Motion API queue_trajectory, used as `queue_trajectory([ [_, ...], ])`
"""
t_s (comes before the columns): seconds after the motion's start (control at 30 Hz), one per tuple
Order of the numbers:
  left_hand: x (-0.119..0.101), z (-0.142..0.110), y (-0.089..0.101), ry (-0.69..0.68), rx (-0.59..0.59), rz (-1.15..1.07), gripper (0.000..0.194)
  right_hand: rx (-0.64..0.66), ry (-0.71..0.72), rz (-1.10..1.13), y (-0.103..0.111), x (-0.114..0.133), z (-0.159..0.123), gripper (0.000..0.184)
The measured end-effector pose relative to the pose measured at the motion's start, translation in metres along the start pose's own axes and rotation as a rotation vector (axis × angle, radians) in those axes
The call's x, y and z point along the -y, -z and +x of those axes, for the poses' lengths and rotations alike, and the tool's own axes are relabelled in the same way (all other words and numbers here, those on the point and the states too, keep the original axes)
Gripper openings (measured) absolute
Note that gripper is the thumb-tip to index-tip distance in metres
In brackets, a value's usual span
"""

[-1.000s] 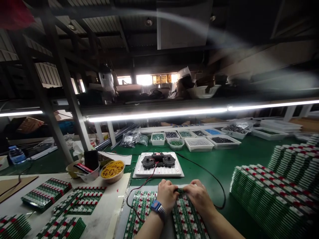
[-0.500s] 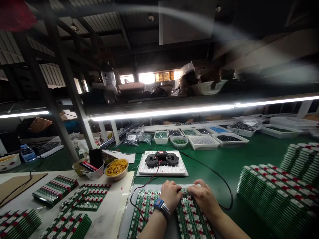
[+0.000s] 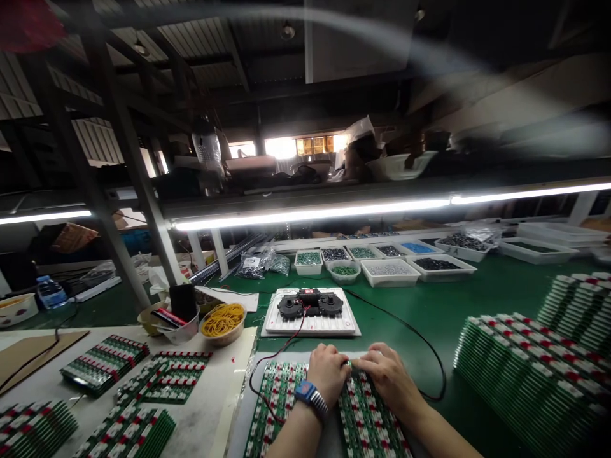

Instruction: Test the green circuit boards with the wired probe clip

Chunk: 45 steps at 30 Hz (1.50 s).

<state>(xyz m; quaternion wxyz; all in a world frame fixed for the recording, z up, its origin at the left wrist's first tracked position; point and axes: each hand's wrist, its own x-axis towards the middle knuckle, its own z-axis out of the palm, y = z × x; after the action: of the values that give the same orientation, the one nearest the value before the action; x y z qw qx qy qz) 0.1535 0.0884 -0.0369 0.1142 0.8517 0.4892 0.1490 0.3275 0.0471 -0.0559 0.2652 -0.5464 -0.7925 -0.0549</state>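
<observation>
My left hand (image 3: 327, 372), with a blue watch on its wrist, and my right hand (image 3: 389, 374) rest close together on a row of green circuit boards (image 3: 367, 420) with red and white parts, lying on a white sheet in front of me. Both hands have curled fingers that pinch a small board (image 3: 349, 364) between them at the far end of the row. A second row of boards (image 3: 274, 407) lies just left of my left arm. A red and black wire (image 3: 279, 348) runs from there to a black device (image 3: 310, 305) on a white tray (image 3: 310, 325).
Tall stacks of boards (image 3: 529, 375) fill the right side. More board stacks (image 3: 105, 362) lie at left, near a bowl of yellow rubber bands (image 3: 223, 320) and a black cup (image 3: 183, 301). White trays of small parts (image 3: 389, 272) line the back under a light strip.
The view has shifted slightly. My hands stay on the board row, and the small board between my fingertips now sits lower and is more covered by my fingers.
</observation>
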Motion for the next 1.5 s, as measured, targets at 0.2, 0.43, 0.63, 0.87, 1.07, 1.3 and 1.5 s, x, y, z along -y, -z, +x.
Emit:
queue_trajectory([
  [0.2,-0.003,-0.002,0.001,0.002,-0.008,0.012,0.026,-0.006,-0.049,0.008,0.004,0.004,-0.001,0.031],
  [0.43,-0.003,-0.002,-0.003,0.006,-0.022,0.012,0.025,0.053,-0.114,0.038,0.01,0.009,0.004,0.029],
  [0.63,0.0,0.0,-0.004,-0.007,-0.044,-0.008,0.023,0.122,-0.244,0.124,0.014,-0.001,0.018,0.027],
  [0.87,-0.003,-0.001,-0.004,-0.022,-0.072,-0.018,0.02,0.135,-0.323,0.214,0.013,-0.007,0.021,0.029],
  [1.07,-0.006,0.0,0.009,-0.013,-0.059,0.0,0.022,0.096,-0.313,0.245,0.015,-0.001,0.023,0.026],
  [1.3,0.01,-0.005,0.033,0.029,-0.053,0.026,0.02,0.064,-0.257,0.262,0.012,0.024,0.03,0.025],
  [1.5,0.017,-0.016,0.019,0.062,-0.07,0.014,0.023,0.043,-0.216,0.238,0.003,0.03,0.023,0.029],
])
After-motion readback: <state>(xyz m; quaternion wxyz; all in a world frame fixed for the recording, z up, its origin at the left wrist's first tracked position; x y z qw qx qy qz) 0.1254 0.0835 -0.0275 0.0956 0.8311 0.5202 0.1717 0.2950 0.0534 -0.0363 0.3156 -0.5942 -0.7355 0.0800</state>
